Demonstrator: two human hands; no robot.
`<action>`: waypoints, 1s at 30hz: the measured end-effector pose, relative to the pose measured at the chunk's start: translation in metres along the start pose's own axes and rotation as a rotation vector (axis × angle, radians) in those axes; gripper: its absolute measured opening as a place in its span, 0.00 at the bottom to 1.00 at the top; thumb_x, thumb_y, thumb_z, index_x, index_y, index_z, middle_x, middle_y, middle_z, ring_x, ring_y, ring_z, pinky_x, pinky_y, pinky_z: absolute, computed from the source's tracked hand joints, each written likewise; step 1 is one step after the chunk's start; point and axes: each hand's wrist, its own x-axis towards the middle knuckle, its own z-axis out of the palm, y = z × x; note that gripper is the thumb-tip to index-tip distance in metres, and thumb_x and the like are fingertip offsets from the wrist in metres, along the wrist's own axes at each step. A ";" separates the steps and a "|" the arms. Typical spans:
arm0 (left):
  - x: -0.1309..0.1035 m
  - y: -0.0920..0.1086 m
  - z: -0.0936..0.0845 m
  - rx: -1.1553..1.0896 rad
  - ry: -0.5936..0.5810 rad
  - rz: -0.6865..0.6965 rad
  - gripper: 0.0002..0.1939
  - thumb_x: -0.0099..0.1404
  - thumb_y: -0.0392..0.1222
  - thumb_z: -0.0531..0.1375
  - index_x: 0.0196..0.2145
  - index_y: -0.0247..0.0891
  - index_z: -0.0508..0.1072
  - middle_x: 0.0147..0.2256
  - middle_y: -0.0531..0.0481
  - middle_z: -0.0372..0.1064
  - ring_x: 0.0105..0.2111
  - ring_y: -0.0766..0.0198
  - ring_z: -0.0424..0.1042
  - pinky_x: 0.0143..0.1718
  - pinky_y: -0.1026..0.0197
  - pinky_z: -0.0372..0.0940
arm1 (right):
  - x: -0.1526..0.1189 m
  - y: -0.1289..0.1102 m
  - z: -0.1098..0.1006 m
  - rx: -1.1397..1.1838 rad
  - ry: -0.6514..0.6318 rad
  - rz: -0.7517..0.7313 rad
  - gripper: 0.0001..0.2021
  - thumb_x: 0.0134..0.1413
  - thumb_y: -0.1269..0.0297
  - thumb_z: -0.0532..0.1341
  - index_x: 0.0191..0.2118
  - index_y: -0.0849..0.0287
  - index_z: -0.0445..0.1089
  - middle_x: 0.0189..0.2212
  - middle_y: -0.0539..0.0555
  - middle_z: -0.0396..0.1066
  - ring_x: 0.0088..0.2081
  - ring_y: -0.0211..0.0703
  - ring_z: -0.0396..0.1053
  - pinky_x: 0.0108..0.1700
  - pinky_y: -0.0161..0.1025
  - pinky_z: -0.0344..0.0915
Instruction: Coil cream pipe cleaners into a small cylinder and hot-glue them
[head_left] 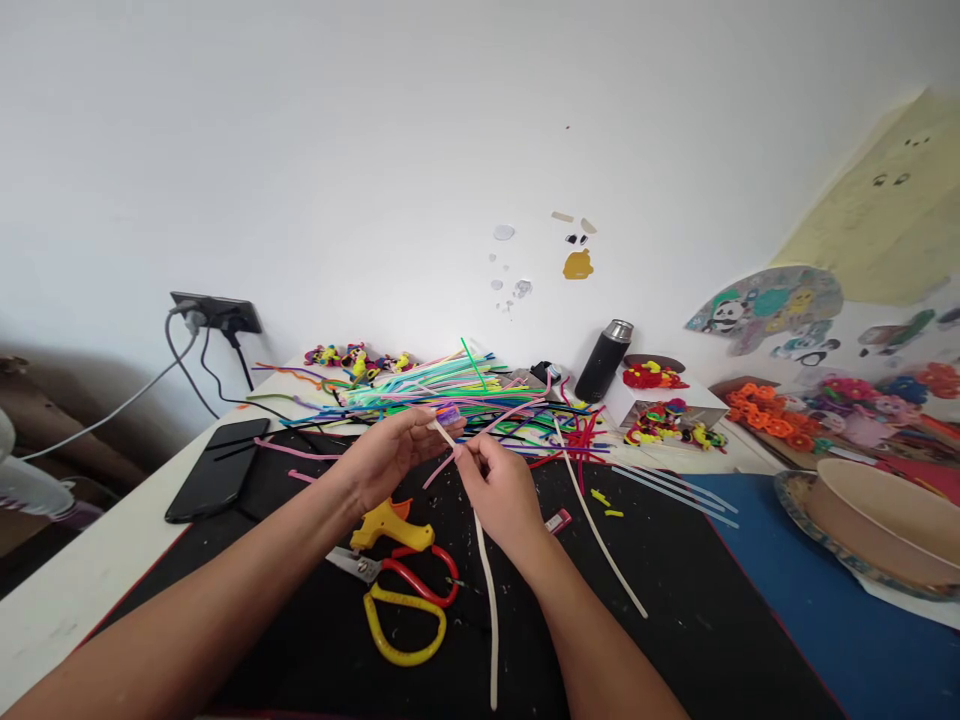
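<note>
Over the black mat (637,560), my left hand (394,450) pinches the upper end of a white pipe cleaner (487,590), beside a small purple piece (448,415). My right hand (499,490) has its thumb and fingers closed on the same pipe cleaner a little lower, and its long end hangs down toward me. Below my left hand lie a yellow glue gun (391,527) and scissors (405,600) with red and yellow handles. A second white pipe cleaner (600,535) rests to the right.
Behind the hands is a pile of coloured pipe cleaners (420,390). A phone (216,470) lies at the left. A black bottle (604,362) stands at the back, near a white box (675,395). Pale blue glue sticks (675,490) and a round basket (885,520) are at the right.
</note>
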 end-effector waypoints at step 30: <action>-0.010 -0.003 0.006 -0.059 -0.092 -0.048 0.10 0.69 0.38 0.60 0.37 0.35 0.82 0.44 0.37 0.85 0.54 0.47 0.80 0.60 0.51 0.69 | 0.001 0.000 -0.003 -0.083 -0.008 -0.007 0.14 0.71 0.55 0.56 0.33 0.54 0.70 0.25 0.50 0.72 0.26 0.43 0.67 0.31 0.37 0.53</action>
